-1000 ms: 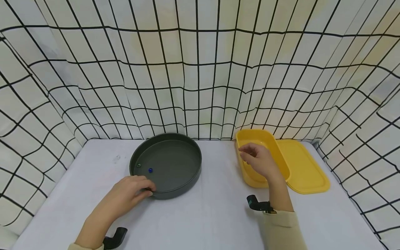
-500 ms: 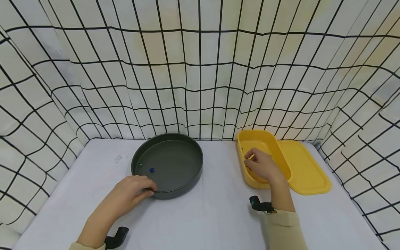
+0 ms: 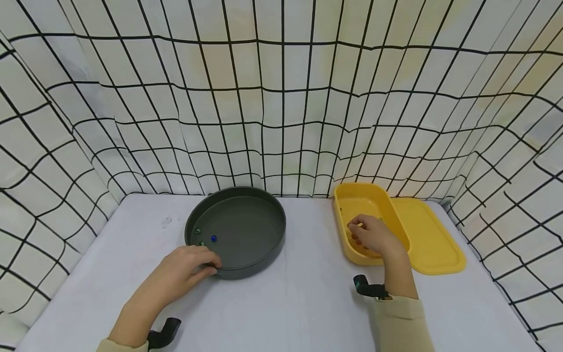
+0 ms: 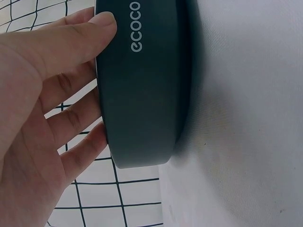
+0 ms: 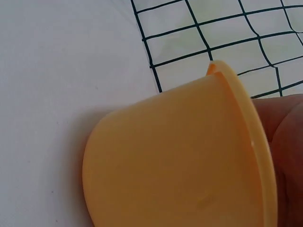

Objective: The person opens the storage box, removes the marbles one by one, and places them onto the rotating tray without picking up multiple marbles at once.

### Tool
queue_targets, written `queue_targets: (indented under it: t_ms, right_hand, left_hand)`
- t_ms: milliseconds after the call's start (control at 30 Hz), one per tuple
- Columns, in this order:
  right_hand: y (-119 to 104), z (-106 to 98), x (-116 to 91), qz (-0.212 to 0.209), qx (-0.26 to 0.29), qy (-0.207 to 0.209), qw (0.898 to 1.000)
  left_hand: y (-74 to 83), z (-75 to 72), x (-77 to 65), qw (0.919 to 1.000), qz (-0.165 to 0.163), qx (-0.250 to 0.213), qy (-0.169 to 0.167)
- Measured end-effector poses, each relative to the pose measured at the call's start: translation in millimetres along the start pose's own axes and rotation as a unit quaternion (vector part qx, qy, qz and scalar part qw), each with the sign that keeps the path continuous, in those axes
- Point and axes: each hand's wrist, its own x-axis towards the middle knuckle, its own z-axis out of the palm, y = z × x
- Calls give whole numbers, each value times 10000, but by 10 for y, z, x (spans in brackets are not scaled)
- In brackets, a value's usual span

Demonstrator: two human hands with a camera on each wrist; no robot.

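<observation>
My left hand (image 3: 180,271) grips the near-left rim of a dark grey round pan (image 3: 246,230). In the left wrist view, the thumb presses the pan's outer wall (image 4: 137,104) beside the "ecoco" lettering, and the other fingers lie behind the rim. Inside the pan are a blue marble (image 3: 213,238) and two small green marbles, one green marble (image 3: 198,231) by the left wall. My right hand (image 3: 374,237) reaches into a yellow rectangular box (image 3: 343,247) with its fingers bent; whether they pinch anything is hidden. In the right wrist view, the box wall (image 5: 180,161) covers most of that hand.
Right of the box lies its flat yellow lid (image 3: 433,239). A few tiny dark things sit inside the box, too small to make out. White cloth (image 3: 303,293) covers the table, with black-grid walls (image 3: 281,107) at the back and sides.
My right hand has lowered into the yellow box and its fingers have bent more. A second green marble has come into view beside my left hand, which keeps its grip on the pan.
</observation>
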Motion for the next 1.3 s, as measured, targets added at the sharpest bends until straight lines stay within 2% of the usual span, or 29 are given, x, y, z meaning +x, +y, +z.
queue_targets:
  t_ms: [133, 300, 567, 767, 933, 1300]
  right_hand:
    - [18, -6, -14, 287, -209, -215, 9991]
    - [55, -7, -32, 513, -617, -191, 9966]
    - [96, 21, -22, 529, -658, -283, 9960]
    - [86, 36, 11, 310, -917, -419, 9944]
    - [60, 56, 11, 309, -929, -517, 9938]
    - [34, 90, 17, 269, -814, -282, 9959]
  left_hand:
    - [-3, -5, -1, 10000, -16, 35, 4]
    - [4, -5, 3, 10000, 1, 22, 2]
    - [12, -8, 25, 10000, 58, 73, -13]
    - [14, -20, 31, 10000, 25, 56, -79]
    - [18, -29, 25, 9999, -17, 23, -143]
    - [23, -33, 3, 9998, -68, 31, -175]
